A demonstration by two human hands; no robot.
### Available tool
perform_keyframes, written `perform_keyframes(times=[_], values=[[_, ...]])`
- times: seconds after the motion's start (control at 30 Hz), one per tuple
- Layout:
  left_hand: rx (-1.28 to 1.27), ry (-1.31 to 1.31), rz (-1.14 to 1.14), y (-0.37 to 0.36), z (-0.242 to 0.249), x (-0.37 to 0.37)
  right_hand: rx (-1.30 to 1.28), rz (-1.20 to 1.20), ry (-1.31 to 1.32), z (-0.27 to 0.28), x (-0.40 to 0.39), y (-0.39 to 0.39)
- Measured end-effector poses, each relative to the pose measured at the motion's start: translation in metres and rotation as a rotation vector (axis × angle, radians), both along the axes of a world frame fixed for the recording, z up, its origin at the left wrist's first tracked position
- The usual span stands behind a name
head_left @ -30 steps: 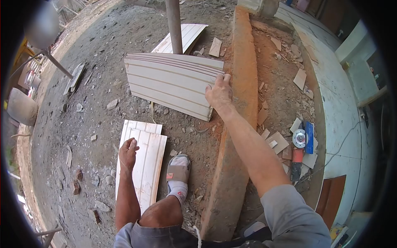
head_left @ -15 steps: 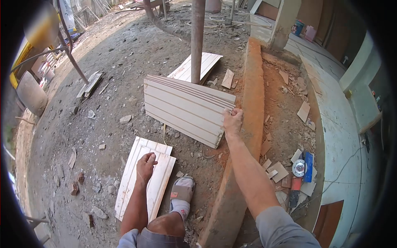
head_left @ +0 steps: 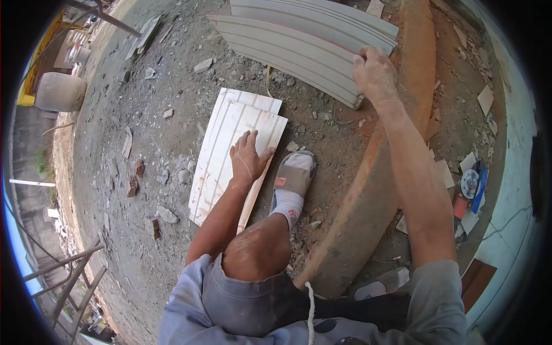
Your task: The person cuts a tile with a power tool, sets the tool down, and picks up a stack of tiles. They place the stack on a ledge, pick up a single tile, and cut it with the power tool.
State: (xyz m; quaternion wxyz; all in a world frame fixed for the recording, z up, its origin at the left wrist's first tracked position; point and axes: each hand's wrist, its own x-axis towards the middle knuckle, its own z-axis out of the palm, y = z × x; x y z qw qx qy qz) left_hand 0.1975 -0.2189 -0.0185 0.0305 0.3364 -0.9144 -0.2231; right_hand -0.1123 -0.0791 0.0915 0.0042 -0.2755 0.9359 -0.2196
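My right hand [head_left: 375, 75] pinches the upper right corner of a long striped tile [head_left: 287, 54], which stands on its edge and leans away from the others. Behind it, a stack of similar tiles [head_left: 310, 20] also stands on edge. My left hand [head_left: 248, 158], fingers spread, is over a pair of whitish striped tiles [head_left: 215, 172] that lie overlapping on the ground. Nothing is held in the left hand. Dusty reddish marks show on the upper of these two tiles.
Beside the lying tiles is my sandalled foot [head_left: 294, 178]. A concrete kerb [head_left: 362, 218] runs along my right, with an angle grinder [head_left: 468, 187] and broken tile pieces [head_left: 486, 99] beyond it. Stones and rubble [head_left: 167, 214] dot the dirt at left, near metal bars [head_left: 75, 282].
The front tile has come apart from the stack at its top, held by my right hand. My left hand has opened from a loose curl. The view has tipped downward.
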Motion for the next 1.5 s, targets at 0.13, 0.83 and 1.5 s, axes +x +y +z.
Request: perform_keyframes(times=[0.13, 0.83, 1.5], values=[[-0.082, -0.327, 0.016, 0.032, -0.005, 0.026, 0.101, 0.039, 0.049, -0.001, 0.007, -0.003], [-0.129, -0.555, 0.062, 0.016, -0.015, 0.040, 0.130, 0.108, -0.008, 0.004, 0.024, 0.004], [-0.078, -0.566, 0.152, 0.039, -0.020, 0.138, 0.625, 0.211, -0.246, 0.054, -0.015, -0.038]])
